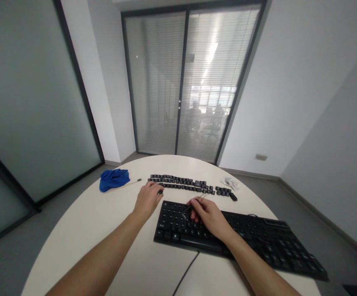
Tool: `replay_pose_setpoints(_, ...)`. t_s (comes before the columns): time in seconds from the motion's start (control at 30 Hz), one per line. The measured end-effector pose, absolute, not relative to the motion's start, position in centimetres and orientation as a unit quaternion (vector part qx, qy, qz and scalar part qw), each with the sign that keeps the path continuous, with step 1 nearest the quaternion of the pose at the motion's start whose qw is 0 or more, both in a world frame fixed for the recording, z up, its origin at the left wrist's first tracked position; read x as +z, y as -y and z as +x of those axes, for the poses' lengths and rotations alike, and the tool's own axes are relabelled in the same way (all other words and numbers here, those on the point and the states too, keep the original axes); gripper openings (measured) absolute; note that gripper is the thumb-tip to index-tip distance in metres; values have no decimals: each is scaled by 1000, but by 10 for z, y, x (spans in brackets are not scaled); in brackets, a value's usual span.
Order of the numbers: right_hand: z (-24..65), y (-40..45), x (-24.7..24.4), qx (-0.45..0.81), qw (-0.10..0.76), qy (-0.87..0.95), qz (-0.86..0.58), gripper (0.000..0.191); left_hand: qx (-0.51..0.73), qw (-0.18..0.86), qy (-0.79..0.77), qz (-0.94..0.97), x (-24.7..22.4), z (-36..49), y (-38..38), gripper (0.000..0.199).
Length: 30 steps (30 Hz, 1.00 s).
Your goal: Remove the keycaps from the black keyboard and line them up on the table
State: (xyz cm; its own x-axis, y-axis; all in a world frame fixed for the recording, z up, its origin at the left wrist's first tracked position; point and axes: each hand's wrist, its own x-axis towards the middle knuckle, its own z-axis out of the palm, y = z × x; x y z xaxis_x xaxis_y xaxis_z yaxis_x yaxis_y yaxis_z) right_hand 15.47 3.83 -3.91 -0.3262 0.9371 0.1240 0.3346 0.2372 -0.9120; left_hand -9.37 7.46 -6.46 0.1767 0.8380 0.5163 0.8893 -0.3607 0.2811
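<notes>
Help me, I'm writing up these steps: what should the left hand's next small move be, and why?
I'd probably set the small black keycap that the left hand seems to pinch down on the cream table, beside the loose keycaps: that hand is right by their rows, while the right hand holds what looks like a wire keycap puller over the keyboard.
</notes>
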Motion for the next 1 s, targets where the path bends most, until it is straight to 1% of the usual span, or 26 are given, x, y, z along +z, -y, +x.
replay_pose_setpoints(0.13, 155, -38, -39, 418, 361, 700, -453, 41, -303, 62, 557, -771, -62, -93, -70, 3)
replay_pose_setpoints(0.27, 155, -37, -39, 421, 359, 699, -453, 41, -296, 74, 531, -790, -62, -94, -67, 13)
replay_pose_setpoints(0.43, 155, -37, -39, 420, 357, 699, -456, 41, -290, 85, 526, -795, -64, -96, -69, 19)
replay_pose_setpoints(0.73, 156, -38, -41, 421, 359, 701, -450, 43, -266, 98, 539, -793, -66, -98, -75, 20)
replay_pose_setpoints(1.0, 155, -38, -40, 427, 358, 698, -450, 43, -279, 103, 537, -789, -67, -97, -74, 17)
